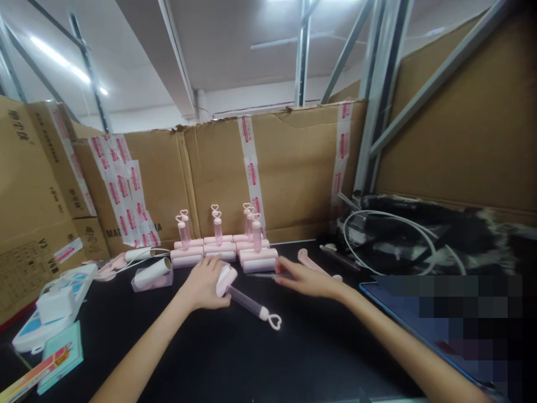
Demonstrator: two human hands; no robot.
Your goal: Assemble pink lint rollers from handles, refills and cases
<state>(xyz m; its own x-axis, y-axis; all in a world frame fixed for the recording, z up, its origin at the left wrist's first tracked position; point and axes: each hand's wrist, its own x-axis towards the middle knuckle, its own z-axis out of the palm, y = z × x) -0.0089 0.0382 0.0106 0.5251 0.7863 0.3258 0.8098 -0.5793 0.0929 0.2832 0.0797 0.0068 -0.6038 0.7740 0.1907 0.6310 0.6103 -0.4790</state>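
Observation:
My left hand (208,285) is closed round the head of a pink-and-white lint roller (247,302), which lies tilted, its clear handle and heart-shaped ring pointing right and toward me. Further right, the fingers of my right hand (297,277) are pinched on a thin, dark, rod-like tool (262,275). The tool's tip points left, and its grip is hidden in the fingers. Just behind both hands stand several more pink lint rollers (182,258) in rows, their heart-ringed handles upright.
A white paper roll (153,272) sits in a clear box at left. Beside it are a white power strip (54,313) and a teal box (62,355). A pink curved part (312,263), a coiled cable (390,215) and a blue-edged tablet-like object (377,294) lie right. Cardboard (293,168) walls the back.

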